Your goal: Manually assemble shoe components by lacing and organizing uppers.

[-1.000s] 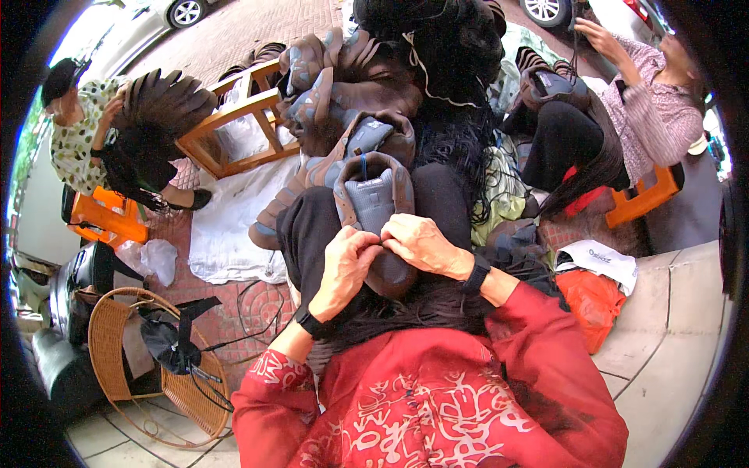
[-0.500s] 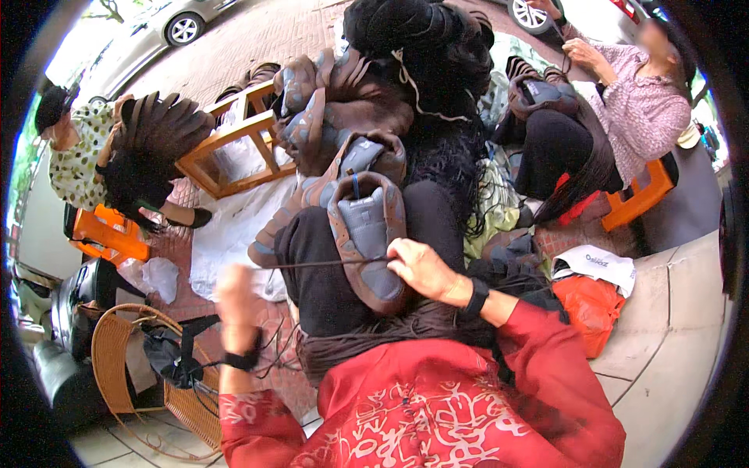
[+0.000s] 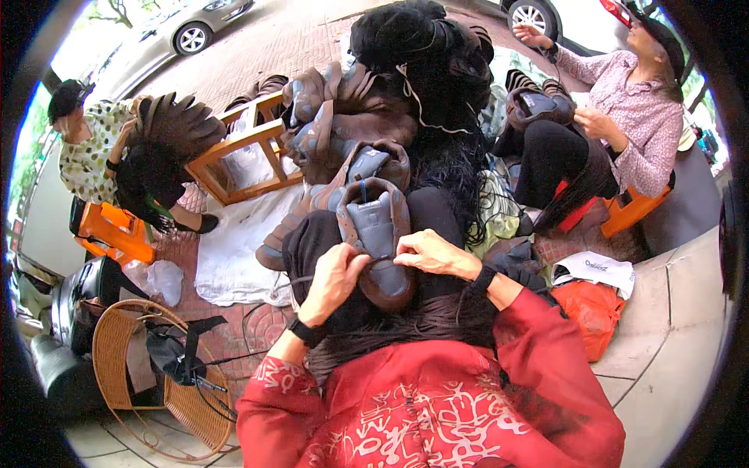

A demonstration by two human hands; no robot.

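A grey and brown shoe upper [image 3: 373, 214] lies across my lap, toe toward me, its tongue facing up. My left hand [image 3: 335, 279] is closed at the upper's left edge, thumb and fingertips pinching a dark shoelace. On the other side, my right hand [image 3: 433, 253] pinches the lace too, its fingertips touching the upper near the base of the tongue. Only a short stretch of lace shows between the two hands. More dark laces [image 3: 390, 331] lie in a thick bundle over my lap. Several like uppers [image 3: 312, 132] are stacked just beyond my knees.
A person at left holds a fan of uppers [image 3: 168, 125]; another, at right, works on an upper [image 3: 538, 105]. Between us stand a wooden stool frame [image 3: 234, 193] and a black heap [image 3: 406, 39]. A wicker chair [image 3: 117, 351] is at lower left, an orange bag [image 3: 589, 312] at right.
My left hand has come right and inward from beside my knee to the upper's edge, shortening the stretched lace. My right hand stays at the upper. The person at right has lowered one hand.
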